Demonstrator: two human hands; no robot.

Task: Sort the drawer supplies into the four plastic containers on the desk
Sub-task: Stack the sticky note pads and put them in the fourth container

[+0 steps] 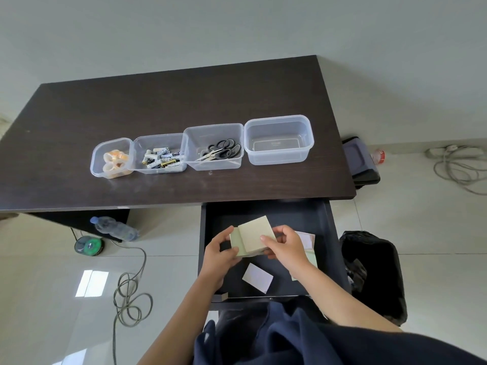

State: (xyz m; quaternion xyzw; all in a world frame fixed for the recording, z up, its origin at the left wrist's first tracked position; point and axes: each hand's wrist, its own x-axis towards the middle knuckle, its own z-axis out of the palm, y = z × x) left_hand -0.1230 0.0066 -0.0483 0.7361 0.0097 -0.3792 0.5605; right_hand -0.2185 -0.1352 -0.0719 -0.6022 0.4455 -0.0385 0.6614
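Both hands, left hand (220, 252) and right hand (283, 245), grip sticky-note pad (254, 238) over drawer (326, 246).

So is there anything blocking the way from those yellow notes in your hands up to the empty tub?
Nothing visible does. The sticky notes, held over the open drawer, have open air up to the empty container at the row's right end; its top is open.

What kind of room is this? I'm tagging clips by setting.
Likely a home office or study: a dark desk with an open drawer, a power strip and a bin on tiled floor.
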